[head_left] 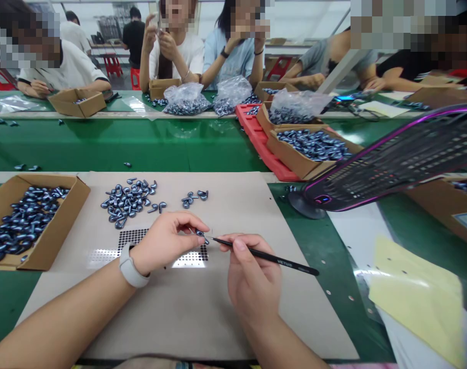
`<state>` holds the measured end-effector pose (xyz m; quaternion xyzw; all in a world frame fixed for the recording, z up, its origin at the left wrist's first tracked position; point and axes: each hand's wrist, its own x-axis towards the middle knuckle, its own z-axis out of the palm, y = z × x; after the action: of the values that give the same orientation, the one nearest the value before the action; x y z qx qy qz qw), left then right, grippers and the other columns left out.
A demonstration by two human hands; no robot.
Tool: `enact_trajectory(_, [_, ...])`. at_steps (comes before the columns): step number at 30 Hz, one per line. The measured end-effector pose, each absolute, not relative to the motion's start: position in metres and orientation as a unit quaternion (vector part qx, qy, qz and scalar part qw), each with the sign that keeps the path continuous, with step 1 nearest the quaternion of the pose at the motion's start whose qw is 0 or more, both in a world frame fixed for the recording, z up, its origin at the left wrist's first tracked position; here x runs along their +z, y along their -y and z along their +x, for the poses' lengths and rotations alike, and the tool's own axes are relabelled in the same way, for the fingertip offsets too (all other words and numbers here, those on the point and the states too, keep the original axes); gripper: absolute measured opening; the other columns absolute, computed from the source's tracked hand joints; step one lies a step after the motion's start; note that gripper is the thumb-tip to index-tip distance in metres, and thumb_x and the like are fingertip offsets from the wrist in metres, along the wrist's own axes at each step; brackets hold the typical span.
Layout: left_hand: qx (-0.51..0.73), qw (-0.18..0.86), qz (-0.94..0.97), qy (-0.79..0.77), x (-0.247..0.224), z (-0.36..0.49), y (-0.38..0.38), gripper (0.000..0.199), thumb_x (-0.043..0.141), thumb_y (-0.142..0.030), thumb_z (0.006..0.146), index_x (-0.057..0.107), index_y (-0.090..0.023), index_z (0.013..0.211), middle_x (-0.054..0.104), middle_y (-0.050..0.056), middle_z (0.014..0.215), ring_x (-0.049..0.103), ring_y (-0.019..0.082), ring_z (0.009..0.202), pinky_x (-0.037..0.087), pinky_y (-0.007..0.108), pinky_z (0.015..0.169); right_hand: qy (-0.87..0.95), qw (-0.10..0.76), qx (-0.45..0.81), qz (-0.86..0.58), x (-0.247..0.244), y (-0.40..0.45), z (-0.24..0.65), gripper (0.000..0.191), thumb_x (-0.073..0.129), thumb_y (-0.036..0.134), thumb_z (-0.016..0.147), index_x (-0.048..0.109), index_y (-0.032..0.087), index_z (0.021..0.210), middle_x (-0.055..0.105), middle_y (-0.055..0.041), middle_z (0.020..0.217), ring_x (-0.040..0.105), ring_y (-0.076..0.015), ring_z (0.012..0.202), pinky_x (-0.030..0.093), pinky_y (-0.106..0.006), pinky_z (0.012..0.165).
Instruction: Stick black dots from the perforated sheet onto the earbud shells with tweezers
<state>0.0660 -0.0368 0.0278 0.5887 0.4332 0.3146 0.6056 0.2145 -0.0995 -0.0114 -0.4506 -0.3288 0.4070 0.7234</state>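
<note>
1. Head view, the work: the left hand [166,243] pinches a small blue-grey metal part [201,234] between thumb and forefinger, just in front of the fingertips. The right hand [252,277] grips a slim black pointed tool [273,258], whose tip reaches to that part, almost or just touching it.
2. Head view, the surface: both hands hover above a beige cardboard sheet [233,328], over a dark perforated panel [141,241]. A loose pile of the same metal parts [127,201] lies beyond the left hand, with a smaller cluster [193,199] to its right. A cardboard tray of parts [37,220] sits off the sheet's left edge.
3. Head view, the room around: the sheet is bare to the right of the hands as far as its edge, then the green workbench [318,256] begins. A black desk fan with a purple rim [394,159] stands beyond, and yellow paper [418,297] lies at the right.
4. Head view, the pose: both forearms angle in from the bottom corners, wrists raised, fingers curled closed. A white band [130,266] circles the left wrist.
</note>
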Motion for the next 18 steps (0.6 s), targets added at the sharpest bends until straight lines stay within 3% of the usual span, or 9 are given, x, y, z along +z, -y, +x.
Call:
enact_trajectory(5, [0.31,0.628,0.578,-0.419,0.027,0.065,0.037,0.014,0.073,-0.02,0.067,0.071,-0.016,0.081,0.068,0.005,0.084,0.06,0.018,0.077,0.051,0.032,0.069,0.326,0.725,0.42,-0.438,-0.01,0.101,0.214,0.014,0.076,0.033,0.079,0.07,0.022,0.074,0.072,-0.001,0.075,0.068,-0.0152,0.072,0.053,-0.029,0.068])
enact_trajectory(8, [0.319,0.622,0.57,-0.432,0.022,0.064,0.032,0.014,0.066,-0.014,0.07,0.067,-0.017,0.083,0.067,0.005,0.086,0.063,0.018,0.081,0.053,0.032,0.074,0.324,0.729,0.423,-0.43,-0.009,0.101,0.214,0.012,0.075,0.033,0.08,0.071,0.022,0.075,0.072,-0.0007,0.075,0.067,-0.0147,0.07,0.052,-0.029,0.068])
enact_trajectory(11, [0.32,0.552,0.587,-0.499,0.012,0.061,0.018,0.028,0.048,-0.003,0.066,0.06,-0.017,0.086,0.062,0.003,0.084,0.065,0.017,0.08,0.055,0.03,0.071,0.315,0.73,0.426,-0.432,-0.009,0.101,0.214,0.013,0.075,0.033,0.079,0.07,0.022,0.074,0.072,-0.0006,0.074,0.066,-0.0147,0.068,0.052,-0.03,0.068])
enact_trajectory(14, [0.29,0.45,0.641,-0.55,0.002,0.059,0.003,0.037,0.043,0.0,0.061,0.058,-0.018,0.09,0.055,0.001,0.079,0.06,0.015,0.069,0.052,0.029,0.062,0.305,0.726,0.433,-0.439,-0.009,0.1,0.213,0.014,0.076,0.034,0.078,0.07,0.021,0.073,0.072,-0.0008,0.073,0.065,-0.0151,0.067,0.051,-0.031,0.067])
enact_trajectory(18, [0.268,0.356,0.7,-0.558,-0.008,0.066,-0.011,0.031,0.058,-0.006,0.068,0.062,-0.019,0.096,0.055,0.003,0.091,0.059,0.023,0.085,0.05,0.04,0.084,0.301,0.718,0.445,-0.442,-0.008,0.1,0.212,0.015,0.076,0.035,0.077,0.07,0.021,0.073,0.071,-0.0007,0.073,0.065,-0.0152,0.068,0.051,-0.03,0.067])
